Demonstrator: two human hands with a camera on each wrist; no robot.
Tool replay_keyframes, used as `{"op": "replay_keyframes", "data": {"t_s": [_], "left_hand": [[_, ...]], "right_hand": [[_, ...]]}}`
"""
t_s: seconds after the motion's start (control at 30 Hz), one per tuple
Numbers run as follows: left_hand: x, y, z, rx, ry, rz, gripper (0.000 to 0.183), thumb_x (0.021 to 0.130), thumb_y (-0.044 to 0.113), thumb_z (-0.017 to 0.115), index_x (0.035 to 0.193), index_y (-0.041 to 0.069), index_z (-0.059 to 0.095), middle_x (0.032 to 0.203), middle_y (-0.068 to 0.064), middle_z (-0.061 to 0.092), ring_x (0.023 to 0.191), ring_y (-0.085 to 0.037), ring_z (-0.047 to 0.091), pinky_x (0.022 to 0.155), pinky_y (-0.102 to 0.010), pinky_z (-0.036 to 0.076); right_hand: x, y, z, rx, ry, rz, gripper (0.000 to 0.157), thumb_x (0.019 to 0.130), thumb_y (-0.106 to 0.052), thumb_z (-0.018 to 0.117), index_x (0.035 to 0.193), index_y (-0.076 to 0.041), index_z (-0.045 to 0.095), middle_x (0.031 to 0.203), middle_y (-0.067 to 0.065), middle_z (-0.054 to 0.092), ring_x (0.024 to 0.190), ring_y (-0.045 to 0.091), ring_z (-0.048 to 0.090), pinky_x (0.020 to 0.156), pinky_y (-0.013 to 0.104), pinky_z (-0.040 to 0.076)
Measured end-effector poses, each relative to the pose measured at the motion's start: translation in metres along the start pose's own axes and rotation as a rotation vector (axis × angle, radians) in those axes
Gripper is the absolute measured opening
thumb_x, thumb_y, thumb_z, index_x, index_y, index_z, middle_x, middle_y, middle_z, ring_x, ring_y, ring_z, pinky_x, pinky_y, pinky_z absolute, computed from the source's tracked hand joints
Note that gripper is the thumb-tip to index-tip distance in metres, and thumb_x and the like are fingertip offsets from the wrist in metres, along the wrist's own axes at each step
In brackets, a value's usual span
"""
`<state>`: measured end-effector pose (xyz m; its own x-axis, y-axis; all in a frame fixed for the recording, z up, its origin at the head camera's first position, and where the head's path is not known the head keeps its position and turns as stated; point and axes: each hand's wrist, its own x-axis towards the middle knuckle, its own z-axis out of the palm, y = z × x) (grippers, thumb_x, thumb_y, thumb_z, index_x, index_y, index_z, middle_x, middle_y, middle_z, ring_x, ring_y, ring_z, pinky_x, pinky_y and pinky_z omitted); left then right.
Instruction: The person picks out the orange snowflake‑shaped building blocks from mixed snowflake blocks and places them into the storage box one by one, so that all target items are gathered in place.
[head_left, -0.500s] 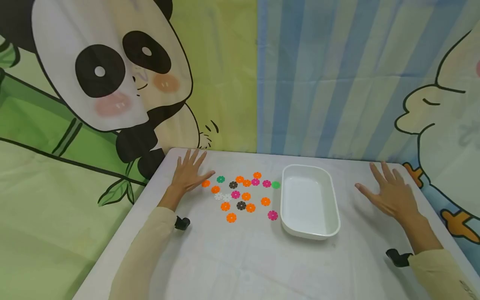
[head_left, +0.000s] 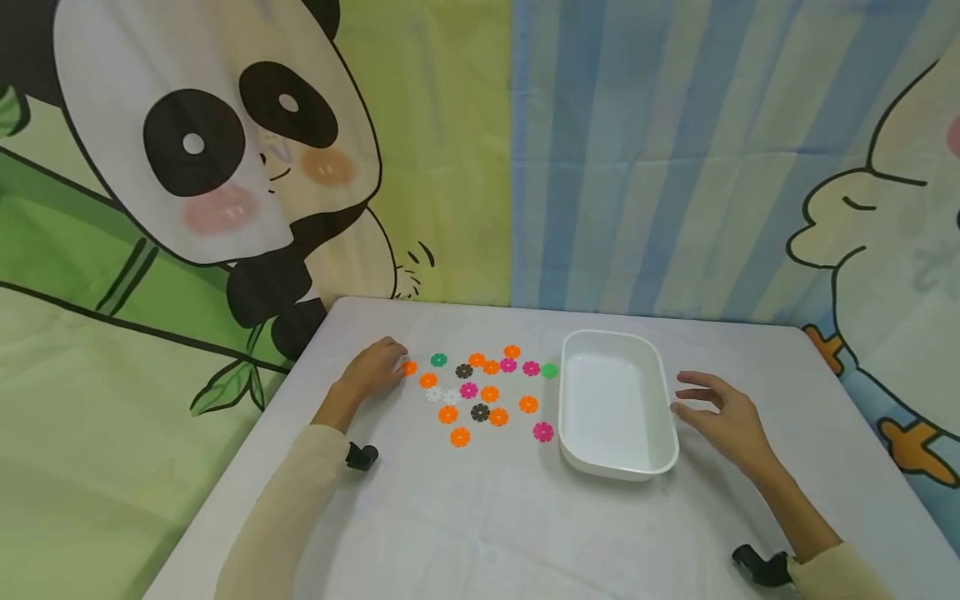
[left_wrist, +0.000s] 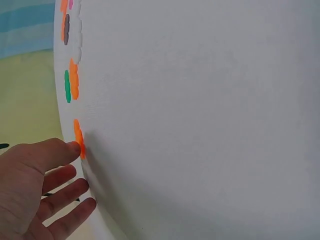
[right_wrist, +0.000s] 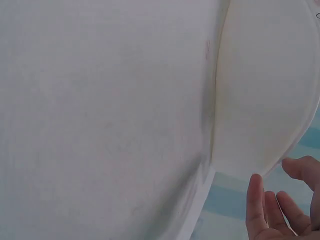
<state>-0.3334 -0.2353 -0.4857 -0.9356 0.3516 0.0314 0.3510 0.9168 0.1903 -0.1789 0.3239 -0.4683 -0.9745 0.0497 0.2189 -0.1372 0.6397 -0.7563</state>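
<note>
Tray (head_left: 618,404), white, with rounded corners, stands on the white table (head_left: 480,525) right of centre in the head view, its inside facing up; notched discs lie in a loose cluster at the middle of the frame, all those seen being on the tabletop to the left of the tray; the count is ten orange discs (head_left: 490,394), four pink discs (head_left: 468,390), two dark discs (head_left: 480,412), two white discs (head_left: 451,397), one dark green disc (head_left: 438,360) and one light green disc (head_left: 550,371); the light green disc lies just beside the tray's left wall.

Left hand (head_left: 371,369), left of centre, has its fingers loosely bent and gripping nothing; its fingertips are at the leftmost orange disc (head_left: 410,367); in the left wrist view the thumb tip overlaps the lower end of that disc, at the lower left; whether it presses on it cannot be told.

Right hand (head_left: 727,421), right of centre, has thumb and fingers apart and slightly bent, closed on nothing; it is at the tray's right edge; in the right wrist view thumb and fingertips sit close to the rim at the lower right, contact not determinable.

Each forearm wears a cream sleeve (head_left: 273,500) and a black fitting (head_left: 362,457) near the wrist; behind the table hangs a printed backdrop (head_left: 435,150), a panda (head_left: 217,167) at the upper left, blue stripes (head_left: 573,150) at the upper right.
</note>
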Motion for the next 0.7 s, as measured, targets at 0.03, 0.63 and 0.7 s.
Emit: {"op": "replay_keyframes", "data": {"t_s": [0.03, 0.63, 0.7], "left_hand": [[0.0, -0.001, 0.001, -0.006, -0.004, -0.003, 0.035, 0.09, 0.016, 0.068, 0.12, 0.0, 0.064, 0.118, -0.015, 0.059, 0.11, -0.031, 0.056, 0.101, -0.045, 0.044], [-0.005, -0.003, -0.007, -0.13, -0.058, 0.029, 0.029, 0.087, 0.008, 0.072, 0.113, -0.003, 0.069, 0.109, -0.014, 0.066, 0.105, -0.031, 0.059, 0.098, -0.046, 0.046], [-0.005, -0.003, -0.007, -0.13, -0.06, 0.037, 0.029, 0.087, 0.008, 0.072, 0.113, -0.003, 0.069, 0.11, -0.014, 0.066, 0.105, -0.032, 0.059, 0.098, -0.046, 0.046]], "right_hand": [[-0.001, 0.0, 0.002, 0.013, 0.008, -0.006, 0.054, 0.089, -0.028, 0.072, 0.135, -0.007, 0.054, 0.125, 0.02, 0.061, 0.111, 0.034, 0.059, 0.073, 0.012, 0.051], [-0.02, -0.006, 0.012, 0.153, -0.005, -0.01, 0.057, 0.084, -0.02, 0.078, 0.133, 0.0, 0.057, 0.126, 0.022, 0.06, 0.091, -0.003, 0.066, 0.076, 0.013, 0.051], [-0.024, -0.007, 0.01, 0.158, -0.007, -0.013, 0.057, 0.084, -0.019, 0.078, 0.133, 0.0, 0.057, 0.126, 0.022, 0.06, 0.09, -0.001, 0.067, 0.076, 0.014, 0.052]]}}
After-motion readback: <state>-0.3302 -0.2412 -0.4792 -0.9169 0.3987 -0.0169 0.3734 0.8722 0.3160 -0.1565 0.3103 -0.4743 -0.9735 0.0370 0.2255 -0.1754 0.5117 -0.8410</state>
